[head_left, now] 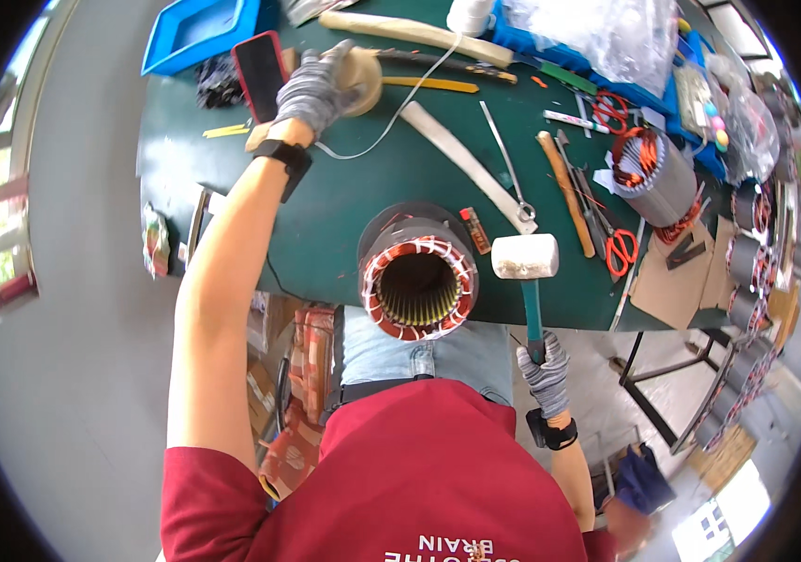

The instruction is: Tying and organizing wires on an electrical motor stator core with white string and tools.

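My right hand (pixel 545 377), in a grey striped glove, is closed round the dark grip of a mallet (pixel 525 257) with a white head and a green handle. The head is raised at the table's near edge, right of a motor stator (pixel 419 288) whose copper windings are laced with white cord. At the far left, my gloved left hand (pixel 314 92) reaches over the table with fingers spread, against a roll of tan tape (pixel 361 82). Beside it lies a red-edged phone (pixel 260 77). Tan pieces show partly under that hand and wrist; their kind is hidden.
A second stator (pixel 655 178) stands at the right on cardboard (pixel 677 286). Between the stators lie a white strip (pixel 466 164), a wooden stick (pixel 565 194), red-handled scissors (pixel 621 253) and a small red box (pixel 475 230). A blue tray (pixel 199 33) sits at the far left.
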Motion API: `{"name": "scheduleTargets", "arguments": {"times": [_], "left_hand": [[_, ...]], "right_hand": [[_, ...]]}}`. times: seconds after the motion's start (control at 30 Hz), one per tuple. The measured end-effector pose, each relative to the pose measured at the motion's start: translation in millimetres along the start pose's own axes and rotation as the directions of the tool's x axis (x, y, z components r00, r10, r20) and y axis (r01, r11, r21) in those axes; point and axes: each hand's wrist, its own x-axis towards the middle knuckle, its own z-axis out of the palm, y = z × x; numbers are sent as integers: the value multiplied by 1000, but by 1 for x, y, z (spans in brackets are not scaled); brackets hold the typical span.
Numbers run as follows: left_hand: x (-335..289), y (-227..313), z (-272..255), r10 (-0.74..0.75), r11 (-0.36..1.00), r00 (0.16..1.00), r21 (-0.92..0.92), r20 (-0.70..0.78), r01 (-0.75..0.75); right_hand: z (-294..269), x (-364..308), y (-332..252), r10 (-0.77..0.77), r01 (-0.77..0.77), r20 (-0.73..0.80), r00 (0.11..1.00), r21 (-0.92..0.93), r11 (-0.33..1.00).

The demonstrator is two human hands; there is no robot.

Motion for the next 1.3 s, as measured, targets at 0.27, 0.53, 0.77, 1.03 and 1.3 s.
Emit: {"name": "scheduleTargets", "arguments": {"times": [0.27,0.53,0.77,1.03,1.3], "left_hand": [[-55,9,-24,-3,992,996,-126,-91,-8],[-249,97,-105,187,922,964,-304,-188,-238],[-276,136,-60,-3,986,995,-168,-100,-14],[-248,149,-48,172,968,982,173,73,-182],[-217,156,-51,464,879,851,-6,247,-477]], "right_hand": [[21,26,47,129,-131,-165,978,2,991],[17,122,120,-190,81,-336,923,-313,946],[-5,159,107,-100,54,-65,993,-502,863],[-14,159,129,-296,216,-118,948,-445,869],[-14,164,135,-406,323,-90,910,-460,827]]}}
